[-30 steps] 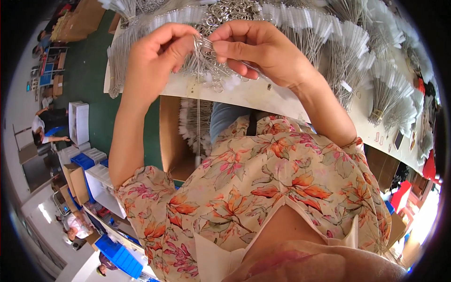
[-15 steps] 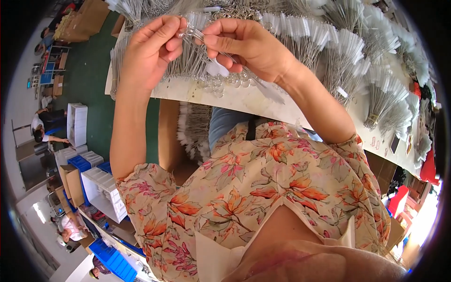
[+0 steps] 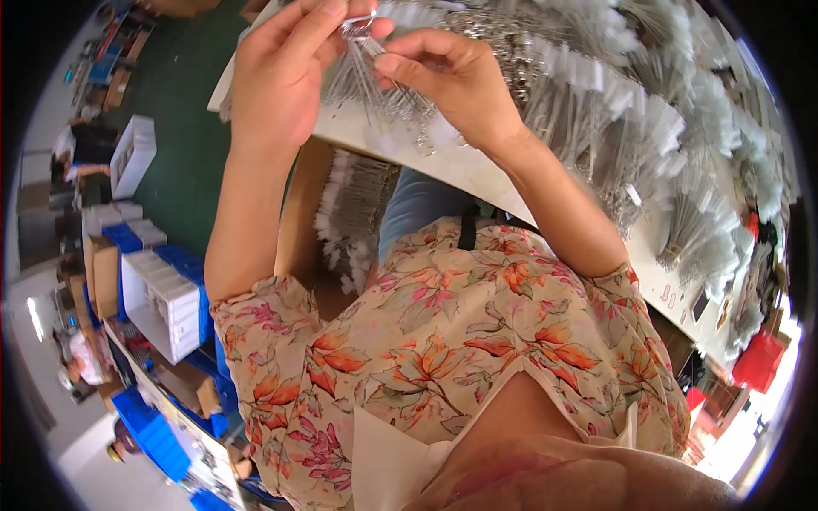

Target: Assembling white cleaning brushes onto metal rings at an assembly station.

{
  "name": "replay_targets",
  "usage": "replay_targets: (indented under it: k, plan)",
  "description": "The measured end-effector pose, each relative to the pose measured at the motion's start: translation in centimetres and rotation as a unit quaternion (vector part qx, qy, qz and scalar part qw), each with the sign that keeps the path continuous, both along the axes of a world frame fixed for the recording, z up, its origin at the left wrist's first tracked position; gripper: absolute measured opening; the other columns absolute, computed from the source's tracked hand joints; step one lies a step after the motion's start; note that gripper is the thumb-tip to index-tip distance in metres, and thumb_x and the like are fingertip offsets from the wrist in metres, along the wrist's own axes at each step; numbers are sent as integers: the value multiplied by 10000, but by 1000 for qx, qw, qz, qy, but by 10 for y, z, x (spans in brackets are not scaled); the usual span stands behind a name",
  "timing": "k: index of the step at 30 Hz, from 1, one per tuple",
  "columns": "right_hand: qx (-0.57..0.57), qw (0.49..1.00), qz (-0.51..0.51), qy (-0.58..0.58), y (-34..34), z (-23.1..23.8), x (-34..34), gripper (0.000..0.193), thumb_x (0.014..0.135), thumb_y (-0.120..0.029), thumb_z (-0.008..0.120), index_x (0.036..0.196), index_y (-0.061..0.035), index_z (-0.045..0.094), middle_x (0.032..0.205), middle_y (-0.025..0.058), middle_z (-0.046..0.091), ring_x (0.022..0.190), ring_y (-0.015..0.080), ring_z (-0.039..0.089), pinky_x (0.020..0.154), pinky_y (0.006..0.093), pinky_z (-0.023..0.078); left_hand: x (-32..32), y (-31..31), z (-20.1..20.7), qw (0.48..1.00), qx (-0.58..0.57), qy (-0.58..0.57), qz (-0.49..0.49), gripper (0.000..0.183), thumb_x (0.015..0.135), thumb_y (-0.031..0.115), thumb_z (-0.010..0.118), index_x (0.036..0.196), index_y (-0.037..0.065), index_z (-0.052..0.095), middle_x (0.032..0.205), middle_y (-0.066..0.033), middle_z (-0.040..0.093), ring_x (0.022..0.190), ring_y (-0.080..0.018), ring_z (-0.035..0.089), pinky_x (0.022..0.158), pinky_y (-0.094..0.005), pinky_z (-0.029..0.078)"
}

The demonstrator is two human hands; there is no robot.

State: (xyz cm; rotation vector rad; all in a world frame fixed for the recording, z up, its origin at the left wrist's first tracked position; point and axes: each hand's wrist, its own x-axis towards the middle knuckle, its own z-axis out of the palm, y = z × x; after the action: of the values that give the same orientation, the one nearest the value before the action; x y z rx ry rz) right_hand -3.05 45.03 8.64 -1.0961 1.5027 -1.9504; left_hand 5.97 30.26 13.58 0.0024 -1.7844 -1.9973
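Head view showed the left hand pinched on a metal ring, wire stems slanting from that ring rightward and toward the body between both hands, ring nearer the left, and the right hand closed thumb-to-finger on the stems.

open: front strip of table | blocked: wire bundles beside right hand

On your left, a white crate and a blue plastic bin are sitting, and green floor is showing.
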Motion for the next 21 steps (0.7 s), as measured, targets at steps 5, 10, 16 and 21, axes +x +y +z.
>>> replay_targets:
  k: [5, 10, 16, 21]
  plan:
    - [111, 991, -4, 68, 5, -56, 17, 165, 827, -115, 653, 941, 4, 647, 830, 46, 659, 750, 86, 620, 703, 226, 499, 50, -24, 10, 982, -60, -71, 165, 184, 905, 122, 532, 888, -47, 603, 829, -101, 634, 742, -171, 634, 688, -270, 494]
    - [287, 954, 82, 36, 28, -101, 47, 138, 828, -111, 644, 908, 0, 654, 749, 30, 643, 644, 61, 572, 574, 210, 466, 122, -41, -17, 951, -206, -203, 112, 186, 903, 102, 531, 866, -67, 599, 793, -108, 628, 693, -151, 607, 638, -269, 489]
    - [260, 918, 63, 293, 41, -129, 57, 82, 779, -78, 663, 850, -41, 652, 721, 69, 612, 546, 166, 569, 511, 247, 443, 126, -33, -231, 743, -567, -350, 53, 107, 761, 80, 543, 833, 65, 621, 784, -118, 646, 735, -282, 634, 660, -378, 488]
    - [270, 920, 40, 281, 46, -126, 59, 73, 788, -58, 658, 856, -33, 655, 707, 62, 609, 555, 137, 561, 507, 240, 437, 144, -18, -361, 678, -565, -464, -73, 134, 725, 97, 573, 830, 39, 635, 824, -164, 648, 775, -305, 639, 697, -412, 488]
